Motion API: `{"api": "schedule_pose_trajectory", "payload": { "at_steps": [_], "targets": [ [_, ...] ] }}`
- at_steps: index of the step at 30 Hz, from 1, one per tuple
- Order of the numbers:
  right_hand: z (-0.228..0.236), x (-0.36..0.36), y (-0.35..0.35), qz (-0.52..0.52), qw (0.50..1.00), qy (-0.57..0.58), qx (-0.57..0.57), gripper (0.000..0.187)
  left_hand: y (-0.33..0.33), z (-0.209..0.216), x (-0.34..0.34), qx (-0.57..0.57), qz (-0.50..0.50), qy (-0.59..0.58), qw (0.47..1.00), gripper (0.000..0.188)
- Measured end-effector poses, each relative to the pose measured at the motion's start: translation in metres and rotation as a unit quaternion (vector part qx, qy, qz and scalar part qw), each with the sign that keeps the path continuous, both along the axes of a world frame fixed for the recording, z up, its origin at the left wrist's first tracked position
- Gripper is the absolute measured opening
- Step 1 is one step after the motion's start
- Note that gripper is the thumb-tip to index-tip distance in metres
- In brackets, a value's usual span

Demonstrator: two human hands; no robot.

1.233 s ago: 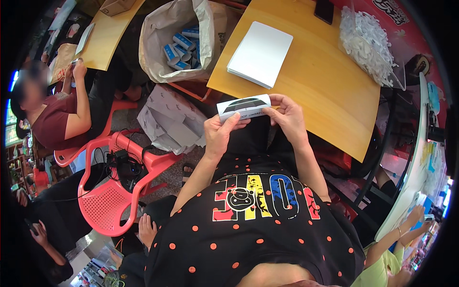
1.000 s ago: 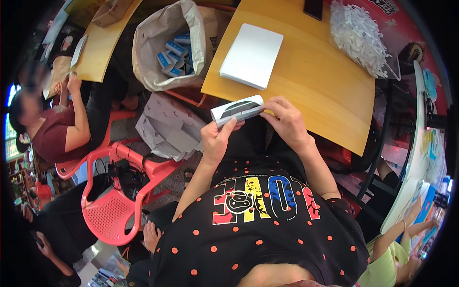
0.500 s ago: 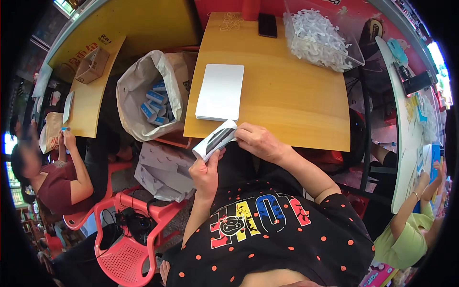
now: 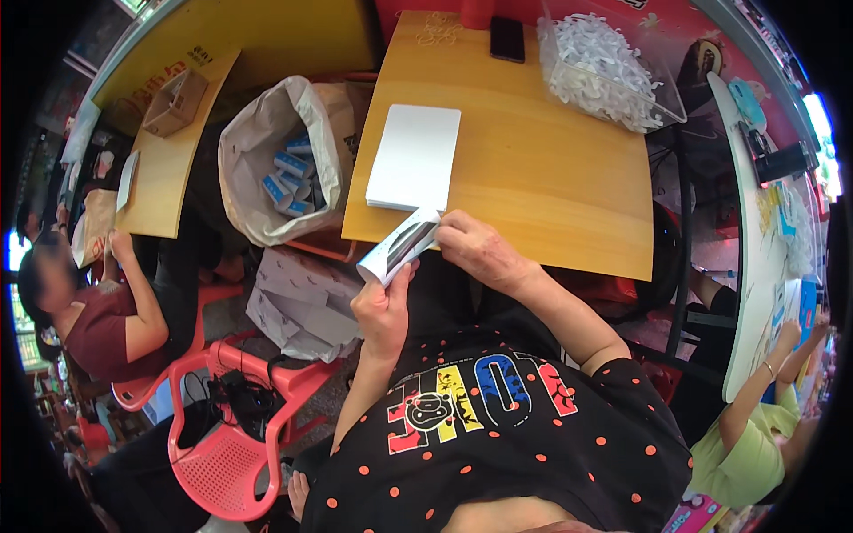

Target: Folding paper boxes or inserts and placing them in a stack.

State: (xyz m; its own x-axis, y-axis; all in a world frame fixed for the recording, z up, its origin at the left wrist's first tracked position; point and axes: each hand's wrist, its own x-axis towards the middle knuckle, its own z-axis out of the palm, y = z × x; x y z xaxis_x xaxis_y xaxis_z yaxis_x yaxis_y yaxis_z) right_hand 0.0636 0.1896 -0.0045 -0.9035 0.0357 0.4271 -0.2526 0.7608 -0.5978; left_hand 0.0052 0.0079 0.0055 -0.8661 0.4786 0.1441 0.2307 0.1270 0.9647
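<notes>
Both my hands hold a rolled paper sheet, white outside with a dark printed patch, just off the table's near edge. My left hand grips its lower left end, thumb on top. At the upper right end, the fingers of my right hand pinch the sheet's edge. A stack of white sheets lies flat on the wooden table just beyond the roll. To the left, an open paper sack holds several blue and white rolled pieces.
A clear bin of white curled strips stands at the far right, beside a black phone. Rubber bands lie at the far edge. A red chair holds black cables. People sit at tables on both sides.
The view has shifted slightly. Both hands keep their hold on the rolled sheet, which stays at the table's near edge, its shape little changed.
</notes>
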Motion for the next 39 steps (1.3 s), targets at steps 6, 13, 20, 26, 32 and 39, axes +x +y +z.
{"api": "schedule_pose_trajectory", "payload": {
  "at_steps": [6,13,20,26,32,39],
  "targets": [
    [-0.001,-0.001,-0.002,-0.014,1.000,0.001,-0.019,0.016,0.001,-0.008,0.000,0.002,0.029,0.048,0.998,0.015],
    [0.005,0.002,0.004,-0.046,0.969,-0.122,-0.208,0.010,-0.007,-0.017,-0.008,-0.028,0.014,0.198,0.980,0.015],
    [0.014,0.000,0.030,-0.068,0.904,-0.228,-0.356,0.020,-0.017,-0.006,-0.017,-0.077,-0.027,0.315,0.946,0.016],
    [0.007,-0.004,0.031,0.010,0.899,-0.259,-0.354,0.019,-0.019,0.001,-0.018,-0.096,-0.041,0.317,0.943,0.016],
    [0.005,-0.003,0.026,0.009,0.899,-0.295,-0.323,0.021,-0.018,-0.006,-0.018,-0.072,-0.050,0.312,0.946,0.015],
    [0.002,0.000,0.022,-0.018,0.908,-0.309,-0.282,0.023,-0.019,-0.009,-0.020,-0.081,-0.079,0.349,0.930,0.017]
  ]
}}
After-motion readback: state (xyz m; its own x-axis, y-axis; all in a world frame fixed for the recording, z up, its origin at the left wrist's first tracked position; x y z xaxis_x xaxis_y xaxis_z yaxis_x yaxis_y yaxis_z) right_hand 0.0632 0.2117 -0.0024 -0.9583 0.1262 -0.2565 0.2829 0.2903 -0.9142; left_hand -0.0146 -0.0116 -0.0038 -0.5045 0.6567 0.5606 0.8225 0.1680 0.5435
